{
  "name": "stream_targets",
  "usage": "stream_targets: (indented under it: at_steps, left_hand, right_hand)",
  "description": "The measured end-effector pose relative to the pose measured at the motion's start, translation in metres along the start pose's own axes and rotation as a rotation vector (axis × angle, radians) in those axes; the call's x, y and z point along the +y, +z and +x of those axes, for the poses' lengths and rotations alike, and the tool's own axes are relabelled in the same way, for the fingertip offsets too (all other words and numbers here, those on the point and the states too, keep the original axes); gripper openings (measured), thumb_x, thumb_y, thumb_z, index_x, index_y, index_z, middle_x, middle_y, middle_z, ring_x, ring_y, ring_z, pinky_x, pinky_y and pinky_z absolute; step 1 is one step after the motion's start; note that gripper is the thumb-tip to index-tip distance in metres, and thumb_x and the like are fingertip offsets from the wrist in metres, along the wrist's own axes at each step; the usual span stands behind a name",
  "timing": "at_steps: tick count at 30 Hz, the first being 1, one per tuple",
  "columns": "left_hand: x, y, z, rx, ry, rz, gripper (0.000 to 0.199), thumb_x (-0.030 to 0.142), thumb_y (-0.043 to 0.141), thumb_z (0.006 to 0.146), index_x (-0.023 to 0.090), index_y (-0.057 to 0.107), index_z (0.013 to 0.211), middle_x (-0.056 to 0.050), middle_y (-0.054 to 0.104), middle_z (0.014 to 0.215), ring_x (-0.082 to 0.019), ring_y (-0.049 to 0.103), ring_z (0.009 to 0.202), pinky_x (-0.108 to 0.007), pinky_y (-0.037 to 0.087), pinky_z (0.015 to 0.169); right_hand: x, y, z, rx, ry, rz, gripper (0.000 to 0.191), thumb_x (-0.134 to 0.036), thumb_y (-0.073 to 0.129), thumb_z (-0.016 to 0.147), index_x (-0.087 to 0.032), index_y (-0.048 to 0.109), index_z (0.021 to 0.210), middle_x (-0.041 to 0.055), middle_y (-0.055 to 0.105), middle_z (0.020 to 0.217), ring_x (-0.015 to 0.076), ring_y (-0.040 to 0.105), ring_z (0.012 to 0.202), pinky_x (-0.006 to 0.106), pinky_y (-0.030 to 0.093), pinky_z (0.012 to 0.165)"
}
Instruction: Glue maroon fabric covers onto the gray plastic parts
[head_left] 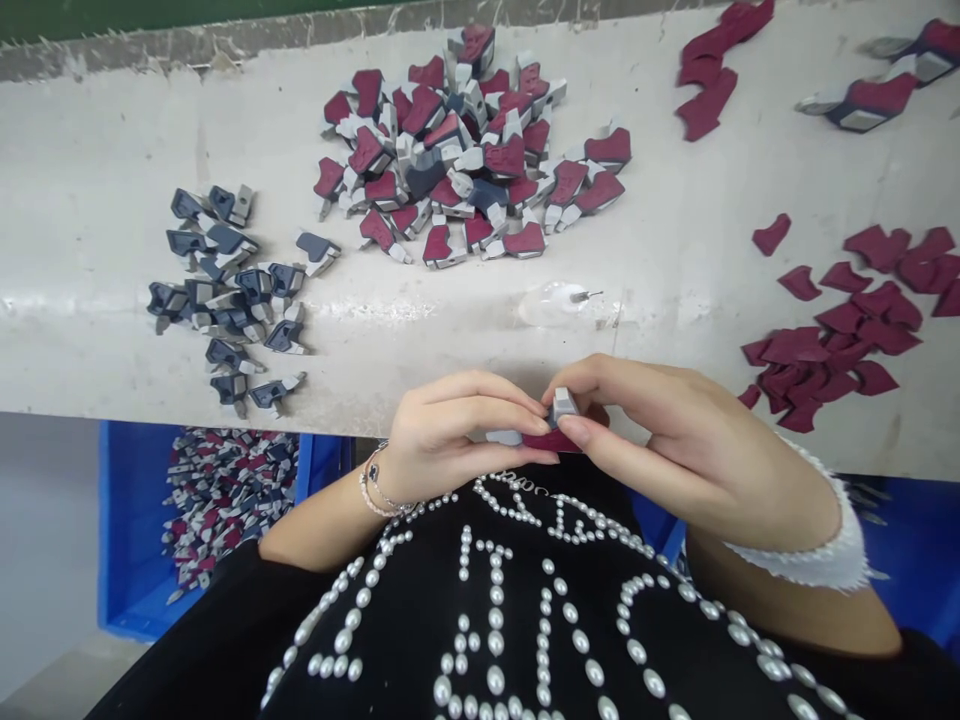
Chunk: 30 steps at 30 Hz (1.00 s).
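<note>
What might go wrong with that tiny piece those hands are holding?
The small grey piece with its maroon patch is pinched between the left hand and right hand, so it might slip and fall. The patch might also end up crooked. The loose maroon patches lie near the edge of the pale bench, so the lacy cuff might brush some off.

On my feed, the held piece (561,408) shows pale grey over maroon. The pale grey bench (97,250) carries a heap of maroon-and-grey pieces (465,170), a navy-and-grey cluster (225,290) and loose maroon scraps (832,340). I see a blue bin (131,520) below, and a black top (405,640) patterned with white pearls.
</note>
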<state>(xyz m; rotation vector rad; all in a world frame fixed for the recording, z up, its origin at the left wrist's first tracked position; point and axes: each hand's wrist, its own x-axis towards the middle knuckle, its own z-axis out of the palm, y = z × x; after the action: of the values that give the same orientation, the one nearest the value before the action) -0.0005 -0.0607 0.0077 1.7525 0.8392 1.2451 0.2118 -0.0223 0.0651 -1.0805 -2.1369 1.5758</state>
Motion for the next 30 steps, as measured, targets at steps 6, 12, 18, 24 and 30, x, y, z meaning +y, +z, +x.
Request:
stream_targets:
  at_steps: [6, 12, 18, 24, 30]
  left_hand:
    - [0.003, -0.004, 0.001, -0.009, 0.003, -0.001, 0.027, 0.016, 0.085, 0.074, 0.016, 0.073, 0.1, -0.006, 0.078, 0.098, -0.014, 0.077, 0.087, -0.023, 0.067, 0.081]
    - [0.008, -0.008, 0.006, -0.068, 0.041, -0.007, 0.025, 0.02, 0.083, 0.077, 0.014, 0.072, 0.099, -0.005, 0.077, 0.095, -0.013, 0.077, 0.085, -0.02, 0.067, 0.08]
    - [0.006, -0.005, 0.007, -0.073, 0.072, -0.036, 0.024, 0.019, 0.084, 0.076, 0.012, 0.071, 0.095, -0.006, 0.077, 0.093, -0.012, 0.077, 0.082, -0.017, 0.066, 0.078]
    - [0.005, -0.008, 0.008, -0.095, 0.047, -0.049, 0.025, 0.02, 0.084, 0.076, 0.015, 0.071, 0.097, -0.004, 0.077, 0.093, -0.012, 0.077, 0.083, -0.018, 0.067, 0.078]
    - [0.005, -0.009, 0.007, -0.093, 0.044, -0.025, 0.025, 0.022, 0.084, 0.077, 0.014, 0.072, 0.097, -0.006, 0.077, 0.093, -0.012, 0.077, 0.083, -0.018, 0.066, 0.077]
  right_hand:
    - [-0.003, -0.001, -0.003, 0.0, 0.025, 0.014, 0.017, -0.033, 0.048, 0.103, -0.022, 0.061, 0.101, 0.001, 0.069, 0.085, 0.0163, 0.063, 0.071, 0.03, 0.049, 0.065]
    - [-0.007, -0.008, -0.009, -0.063, -0.017, -0.007, 0.015, -0.027, 0.047, 0.102, -0.025, 0.06, 0.108, 0.0012, 0.073, 0.092, 0.0169, 0.068, 0.074, 0.03, 0.053, 0.064]
    - [-0.007, -0.008, -0.008, -0.055, -0.048, -0.041, 0.012, -0.023, 0.052, 0.099, -0.022, 0.062, 0.105, -0.0001, 0.073, 0.088, 0.0134, 0.067, 0.069, 0.027, 0.053, 0.062]
    - [-0.008, -0.01, -0.008, -0.072, -0.006, -0.025, 0.01, -0.025, 0.052, 0.098, -0.024, 0.061, 0.102, 0.0009, 0.074, 0.088, 0.0167, 0.069, 0.07, 0.03, 0.054, 0.06]
    - [-0.011, -0.007, -0.007, -0.056, 0.006, -0.066, 0.009, -0.024, 0.052, 0.097, -0.024, 0.06, 0.101, -0.0008, 0.072, 0.083, 0.0156, 0.066, 0.065, 0.03, 0.051, 0.061]
